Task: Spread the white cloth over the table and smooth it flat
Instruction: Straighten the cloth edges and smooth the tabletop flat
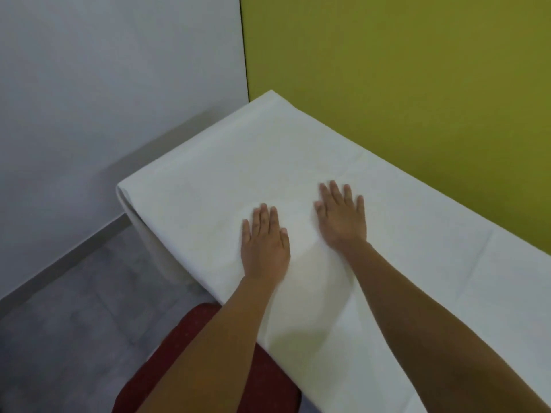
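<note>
Smoothing the white cloth [298, 162] flat across the desk.

From the left, the cloth hangs over the desk's near corner in a fold toward the grey floor [74, 308], with a red chair seat [179, 353] tucked below. The left hand [265, 239] lies palm down on the cloth, fingers straight and together; beside it the right hand [343, 219] does the same, fingers slightly spread, gripping nothing. The cloth looks already spread, so this seems the smoothing step. Faint creases remain further right; next, I'd judge, both palms should sweep outward toward them.
</note>
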Available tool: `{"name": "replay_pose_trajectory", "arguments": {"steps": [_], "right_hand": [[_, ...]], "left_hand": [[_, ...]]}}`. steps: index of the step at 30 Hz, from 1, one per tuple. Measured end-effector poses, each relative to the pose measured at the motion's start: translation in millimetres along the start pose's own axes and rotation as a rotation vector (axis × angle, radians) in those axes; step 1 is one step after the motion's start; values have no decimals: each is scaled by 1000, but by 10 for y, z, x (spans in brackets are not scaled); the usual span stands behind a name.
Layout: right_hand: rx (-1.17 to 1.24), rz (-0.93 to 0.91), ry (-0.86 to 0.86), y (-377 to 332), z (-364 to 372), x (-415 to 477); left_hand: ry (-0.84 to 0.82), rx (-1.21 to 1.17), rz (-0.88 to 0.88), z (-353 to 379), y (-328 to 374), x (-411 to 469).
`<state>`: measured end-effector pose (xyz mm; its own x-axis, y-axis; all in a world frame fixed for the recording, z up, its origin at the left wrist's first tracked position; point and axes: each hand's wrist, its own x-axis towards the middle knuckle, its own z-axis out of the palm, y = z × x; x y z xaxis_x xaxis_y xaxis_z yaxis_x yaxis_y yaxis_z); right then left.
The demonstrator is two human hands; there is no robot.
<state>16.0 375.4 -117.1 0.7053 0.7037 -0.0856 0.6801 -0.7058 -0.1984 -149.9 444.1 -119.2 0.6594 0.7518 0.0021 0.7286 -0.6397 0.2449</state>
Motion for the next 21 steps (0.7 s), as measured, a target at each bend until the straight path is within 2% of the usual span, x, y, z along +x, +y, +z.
{"name": "replay_pose_trajectory", "arguments": {"steps": [7,11,14,16,18,21], "right_hand": [[20,228,74,588,-125,505],[4,516,166,1054,-233,434],[69,672,138,855,-274,436],[91,551,145,459,-238,501],[72,226,148,-75,-150,596],[38,-265,28,-859,26,716]], "left_hand": [[78,13,-287,-199,-827,13],[50,-27,-454,-345,-1162,-86],[19,4,-478,-365,-1062,22],[33,33,-412,-337,-934,152],[50,49,-303,-279,-797,328],[25,62,-144,-191,-648,645]]}}
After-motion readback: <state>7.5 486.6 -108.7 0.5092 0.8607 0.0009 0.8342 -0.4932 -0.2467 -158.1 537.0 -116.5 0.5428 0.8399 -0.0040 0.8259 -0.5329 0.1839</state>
